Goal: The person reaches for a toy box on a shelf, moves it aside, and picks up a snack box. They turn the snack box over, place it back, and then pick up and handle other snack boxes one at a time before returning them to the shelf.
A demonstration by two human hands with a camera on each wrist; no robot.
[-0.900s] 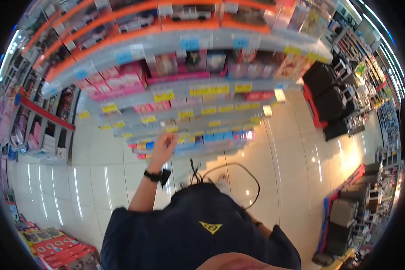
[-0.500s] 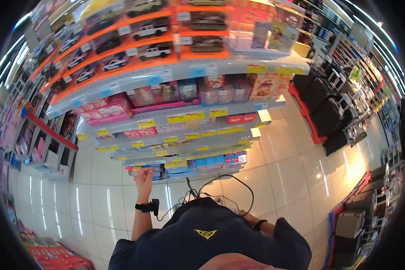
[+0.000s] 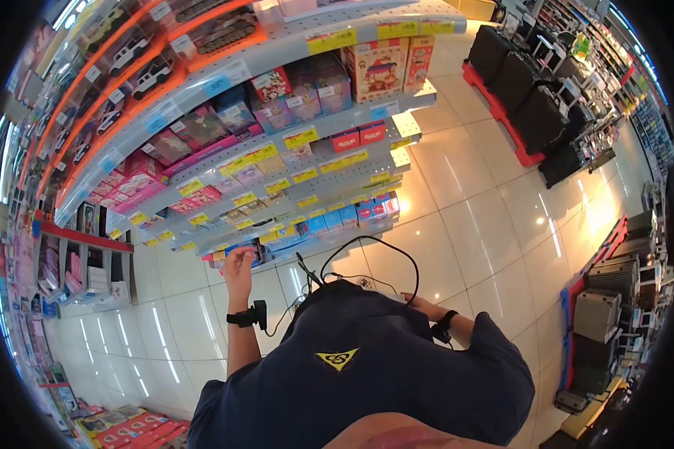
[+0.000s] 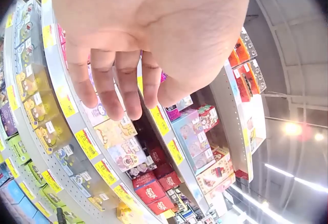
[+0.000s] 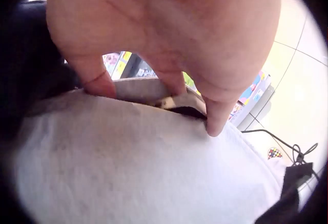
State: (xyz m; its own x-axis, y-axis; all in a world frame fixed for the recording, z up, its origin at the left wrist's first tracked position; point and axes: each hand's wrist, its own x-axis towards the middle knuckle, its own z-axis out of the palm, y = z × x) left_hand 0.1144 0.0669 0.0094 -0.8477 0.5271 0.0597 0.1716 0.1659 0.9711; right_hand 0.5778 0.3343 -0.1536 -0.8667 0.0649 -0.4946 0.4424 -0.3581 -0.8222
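My left hand [image 3: 238, 271] is held out in front of the lower shelves, fingers loosely bent and holding nothing. In the left wrist view its palm [image 4: 154, 34] faces the camera, with boxed goods behind the fingers. Low at the waist, my right hand [image 3: 424, 308] is partly hidden by the dark shirt. The right wrist view shows it at the upper edge of a pale, whitish cloth item [image 5: 128, 157]. One finger [image 5: 214, 119] bends over the front of that edge, while others reach behind it beside a dark opening. The cloth's kind cannot be told.
A tiered shelf unit [image 3: 322, 146] with yellow price tags stands ahead, bearing toy cars [image 3: 153, 78] and boxes [image 3: 380, 69]. Black suitcases [image 3: 502, 67] line the right. A looped black cable [image 3: 416, 262] hangs at the waist over tiled floor [image 3: 475, 224].
The view has turned, and the shelf unit now slants upward to the right. My left hand has drawn back from in front of the shelves and lower. More of my right hand shows at the waist.
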